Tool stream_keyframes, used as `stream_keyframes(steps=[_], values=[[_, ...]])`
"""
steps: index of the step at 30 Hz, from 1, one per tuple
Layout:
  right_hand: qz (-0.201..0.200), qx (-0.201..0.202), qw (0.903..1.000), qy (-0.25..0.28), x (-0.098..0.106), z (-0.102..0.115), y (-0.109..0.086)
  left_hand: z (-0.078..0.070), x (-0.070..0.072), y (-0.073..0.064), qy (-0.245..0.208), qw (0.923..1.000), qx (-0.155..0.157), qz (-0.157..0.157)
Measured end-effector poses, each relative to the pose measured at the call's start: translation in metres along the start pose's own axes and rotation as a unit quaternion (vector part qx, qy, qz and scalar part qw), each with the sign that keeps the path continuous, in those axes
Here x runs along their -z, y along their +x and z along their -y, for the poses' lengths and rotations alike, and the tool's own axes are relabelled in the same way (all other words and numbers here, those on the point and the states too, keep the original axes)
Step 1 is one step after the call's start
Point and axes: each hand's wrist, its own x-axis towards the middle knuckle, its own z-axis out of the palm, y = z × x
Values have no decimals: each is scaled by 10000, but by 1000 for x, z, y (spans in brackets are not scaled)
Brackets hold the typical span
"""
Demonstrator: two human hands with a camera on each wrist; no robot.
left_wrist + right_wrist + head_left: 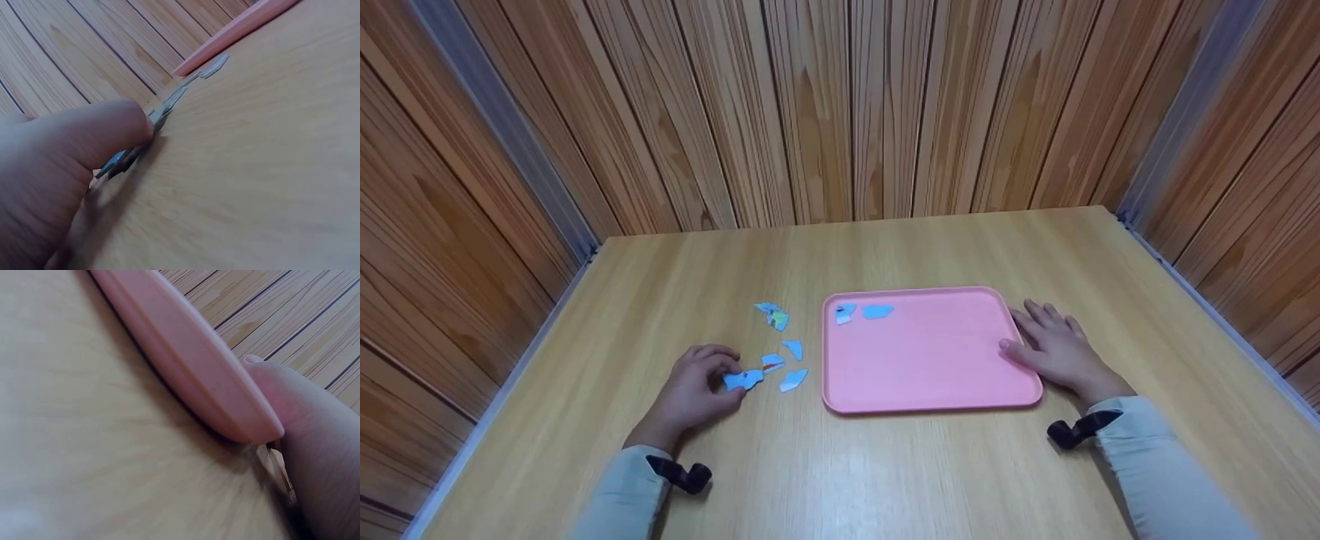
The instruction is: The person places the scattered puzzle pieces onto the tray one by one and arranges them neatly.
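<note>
My left hand (697, 386) pinches an irregular flat blue card piece (745, 379) between thumb and fingers, low over the table; the left wrist view shows a dark shadow under it. Right beside that piece lies a blue piece with a red mark (772, 363). Two more blue pieces are near it, a small one (793, 349) and a pale-edged one (793, 381). A blue and yellow-green piece (774, 316) lies farther back. With fingers extended, my right hand (1057, 352) rests at the right side of the pink tray (934, 405), its thumb over the rim.
Inside the tray, along its back left, lie a patterned blue piece (844, 313) and a plain blue one (877, 311). The wooden table (900, 480) is bounded by plank-patterned walls (885, 112) at the back and both sides.
</note>
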Motion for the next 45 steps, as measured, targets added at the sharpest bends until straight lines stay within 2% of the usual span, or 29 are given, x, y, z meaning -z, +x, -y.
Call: stream_keyframes(steps=[6,13,19,25,29,35,41,45], values=[[115,-44,9999,44,-1,0,-1,-5,2,1,96,9998,180,-21],[79,-8,10000,37,1,1,1,-9,2,2,153,9998,150,-39],[-21,1,10000,52,5,2,-1,-13,3,5,126,9993,-254,-227],[-1,-16,10000,70,4,3,-2,-14,1,6,376,9978,-492,-240],[39,-69,9999,75,4,1,-3,-13,0,6,424,9973,-564,-205],[174,-167,9997,62,5,-1,-2,-14,-1,7,329,9979,-499,-247],[215,-202,9996,53,5,0,-1,-24,-3,12,708,9925,-867,-487],[201,-206,9996,74,4,2,-1,-35,-8,18,858,9895,-1034,-530]])
